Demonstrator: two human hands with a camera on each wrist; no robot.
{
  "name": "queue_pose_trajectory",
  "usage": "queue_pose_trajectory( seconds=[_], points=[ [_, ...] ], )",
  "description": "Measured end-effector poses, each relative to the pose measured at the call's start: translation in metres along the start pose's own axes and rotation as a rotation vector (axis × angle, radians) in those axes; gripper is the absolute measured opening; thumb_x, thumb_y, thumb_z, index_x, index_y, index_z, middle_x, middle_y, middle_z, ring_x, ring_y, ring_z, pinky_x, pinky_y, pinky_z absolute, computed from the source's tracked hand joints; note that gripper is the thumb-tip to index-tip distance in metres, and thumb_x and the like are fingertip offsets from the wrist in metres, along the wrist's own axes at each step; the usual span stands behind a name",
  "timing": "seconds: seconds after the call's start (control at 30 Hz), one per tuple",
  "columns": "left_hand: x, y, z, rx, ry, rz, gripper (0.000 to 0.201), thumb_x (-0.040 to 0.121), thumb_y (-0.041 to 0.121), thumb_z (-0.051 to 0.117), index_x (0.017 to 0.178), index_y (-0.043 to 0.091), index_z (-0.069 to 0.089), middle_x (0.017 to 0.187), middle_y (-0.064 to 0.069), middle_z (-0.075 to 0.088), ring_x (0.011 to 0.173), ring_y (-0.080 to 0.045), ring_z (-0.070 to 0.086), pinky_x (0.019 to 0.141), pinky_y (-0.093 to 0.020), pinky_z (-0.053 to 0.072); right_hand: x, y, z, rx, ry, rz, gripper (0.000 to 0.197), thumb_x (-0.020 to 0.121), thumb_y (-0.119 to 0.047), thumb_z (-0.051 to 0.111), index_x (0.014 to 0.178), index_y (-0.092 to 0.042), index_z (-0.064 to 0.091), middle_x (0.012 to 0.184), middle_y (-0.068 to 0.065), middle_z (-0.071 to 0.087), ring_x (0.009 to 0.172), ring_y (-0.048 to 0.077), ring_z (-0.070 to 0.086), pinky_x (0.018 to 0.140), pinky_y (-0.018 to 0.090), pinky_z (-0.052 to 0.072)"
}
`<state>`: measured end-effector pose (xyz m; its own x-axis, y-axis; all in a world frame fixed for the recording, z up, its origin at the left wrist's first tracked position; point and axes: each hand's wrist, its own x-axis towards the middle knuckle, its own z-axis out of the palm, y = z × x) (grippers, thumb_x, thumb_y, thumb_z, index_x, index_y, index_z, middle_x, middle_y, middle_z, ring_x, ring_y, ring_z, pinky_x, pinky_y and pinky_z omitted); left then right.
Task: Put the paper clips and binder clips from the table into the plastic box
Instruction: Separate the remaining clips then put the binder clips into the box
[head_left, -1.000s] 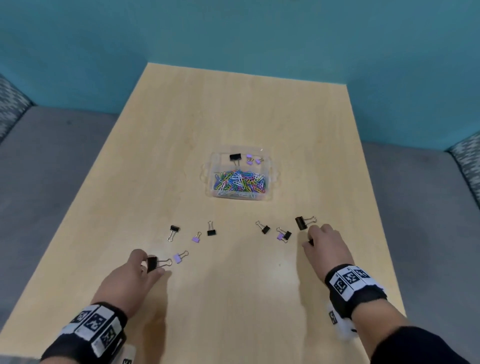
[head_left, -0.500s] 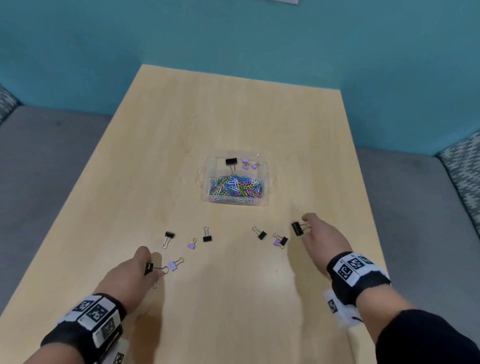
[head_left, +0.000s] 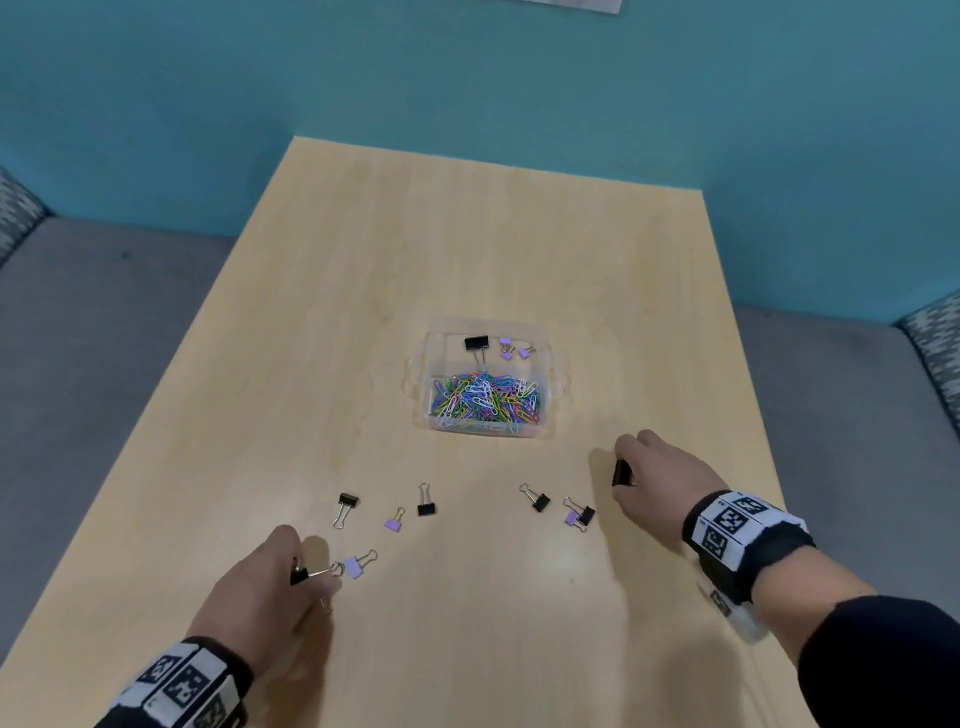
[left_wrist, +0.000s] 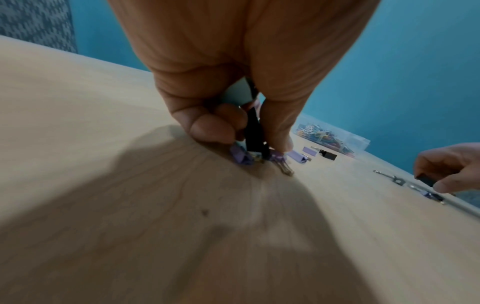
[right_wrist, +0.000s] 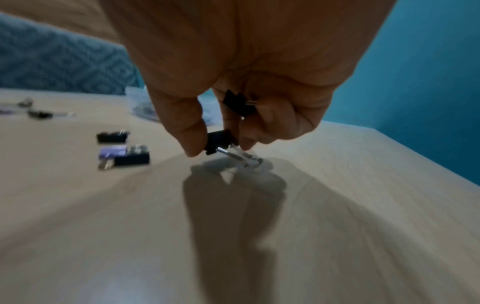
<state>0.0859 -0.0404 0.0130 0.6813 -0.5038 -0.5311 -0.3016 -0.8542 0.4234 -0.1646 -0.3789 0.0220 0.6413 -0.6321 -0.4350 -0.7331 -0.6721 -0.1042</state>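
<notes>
A clear plastic box (head_left: 553, 387) at the table's middle holds coloured paper clips (head_left: 485, 400), a black binder clip and small purple ones. My left hand (head_left: 306, 577) pinches a black binder clip (left_wrist: 253, 133) just above the table, beside a purple clip (head_left: 355, 566). My right hand (head_left: 628, 473) pinches another black binder clip (right_wrist: 219, 140) near the box's front right corner and tucks a second black clip (right_wrist: 237, 101) under its curled fingers. Several binder clips, black (head_left: 426, 508) and purple (head_left: 394, 524), lie loose between my hands.
The light wooden table (head_left: 493, 249) runs to a teal wall. Grey upholstered seating (head_left: 93, 338) flanks it left and right. A black and purple clip pair (head_left: 579, 516) lies just left of my right hand.
My right hand moved forward, took hold of the black clip that lay ahead of it and lifted it. My left hand closed more tightly on its black clip, lifting it off the table.
</notes>
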Motion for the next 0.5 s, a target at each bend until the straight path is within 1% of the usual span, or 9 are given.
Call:
queue_pose_trajectory(
  seconds=[0.07, 0.13, 0.2, 0.23, 0.3, 0.33, 0.4, 0.5],
  points=[
    [0.002, -0.001, -0.008, -0.103, 0.007, 0.010, 0.031, 0.078, 0.036, 0.071, 0.078, 0.024, 0.043, 0.065, -0.001, 0.063, 0.062, -0.020, 0.057, 0.058, -0.031, 0.043, 0.002, 0.001, -0.011, 0.187, 0.027, 0.091, 0.007, 0.080, -0.030, 0.053, 0.084, -0.026, 0.048, 0.082, -0.006, 0.055, 0.066, 0.012, 0.056, 0.056, 0.030, 0.049],
    [0.008, 0.002, -0.023, -0.239, 0.057, 0.044, 0.017, 0.082, 0.025, 0.070, 0.082, 0.025, 0.053, 0.064, -0.003, 0.063, 0.059, -0.021, 0.058, 0.059, -0.033, 0.046, 0.007, 0.002, -0.026, 0.473, 0.049, 0.173, 0.007, 0.080, -0.026, 0.059, 0.084, -0.023, 0.055, 0.077, -0.004, 0.062, 0.065, 0.013, 0.058, 0.053, 0.027, 0.045],
    [0.021, 0.014, -0.041, -0.415, 0.085, 0.040, 0.008, 0.085, 0.017, 0.067, 0.079, 0.019, 0.061, 0.061, -0.008, 0.062, 0.050, -0.023, 0.052, 0.053, -0.030, 0.045, 0.016, 0.005, -0.040, 0.870, 0.062, 0.210, 0.012, 0.081, -0.016, 0.066, 0.089, -0.012, 0.059, 0.072, 0.003, 0.063, 0.056, 0.014, 0.054, 0.048, 0.026, 0.040],
    [0.027, 0.022, -0.050, -0.536, 0.087, 0.010, 0.009, 0.087, 0.015, 0.065, 0.078, 0.014, 0.063, 0.062, -0.012, 0.060, 0.050, -0.023, 0.050, 0.052, -0.030, 0.044, 0.018, 0.005, -0.046, 1.076, 0.067, 0.217, 0.014, 0.080, -0.010, 0.068, 0.091, -0.008, 0.058, 0.072, 0.006, 0.063, 0.053, 0.014, 0.051, 0.045, 0.026, 0.036],
    [0.047, 0.046, -0.064, -0.776, 0.064, -0.068, 0.010, 0.089, 0.012, 0.061, 0.083, 0.006, 0.061, 0.071, -0.015, 0.055, 0.055, -0.024, 0.052, 0.052, -0.033, 0.047, 0.027, 0.001, -0.058, 1.435, 0.061, 0.212, 0.013, 0.083, -0.002, 0.063, 0.092, -0.007, 0.056, 0.080, 0.013, 0.065, 0.052, 0.016, 0.047, 0.042, 0.025, 0.030],
    [0.059, 0.061, -0.070, -0.857, 0.043, -0.091, 0.009, 0.090, 0.011, 0.059, 0.087, 0.003, 0.059, 0.075, -0.015, 0.054, 0.059, -0.025, 0.056, 0.052, -0.032, 0.051, 0.033, -0.004, -0.062, 1.564, 0.049, 0.201, 0.011, 0.086, -0.001, 0.060, 0.092, -0.008, 0.055, 0.084, 0.016, 0.066, 0.052, 0.017, 0.045, 0.041, 0.024, 0.029],
    [0.084, 0.095, -0.076, -0.956, -0.018, -0.081, 0.008, 0.090, 0.009, 0.059, 0.089, 0.002, 0.056, 0.077, -0.016, 0.054, 0.060, -0.024, 0.062, 0.049, -0.025, 0.054, 0.050, -0.018, -0.069, 1.700, 0.016, 0.179, 0.009, 0.088, -0.002, 0.056, 0.093, -0.010, 0.056, 0.086, 0.016, 0.067, 0.052, 0.017, 0.044, 0.041, 0.023, 0.029],
    [0.117, 0.148, -0.073, -0.972, -0.119, -0.007, 0.011, 0.089, 0.007, 0.060, 0.082, 0.005, 0.053, 0.075, -0.017, 0.056, 0.054, -0.020, 0.061, 0.046, -0.022, 0.052, 0.080, -0.044, -0.076, 1.742, -0.058, 0.197, 0.009, 0.089, -0.009, 0.056, 0.097, -0.011, 0.054, 0.086, 0.013, 0.068, 0.052, 0.015, 0.048, 0.043, 0.021, 0.032]
  ],
)
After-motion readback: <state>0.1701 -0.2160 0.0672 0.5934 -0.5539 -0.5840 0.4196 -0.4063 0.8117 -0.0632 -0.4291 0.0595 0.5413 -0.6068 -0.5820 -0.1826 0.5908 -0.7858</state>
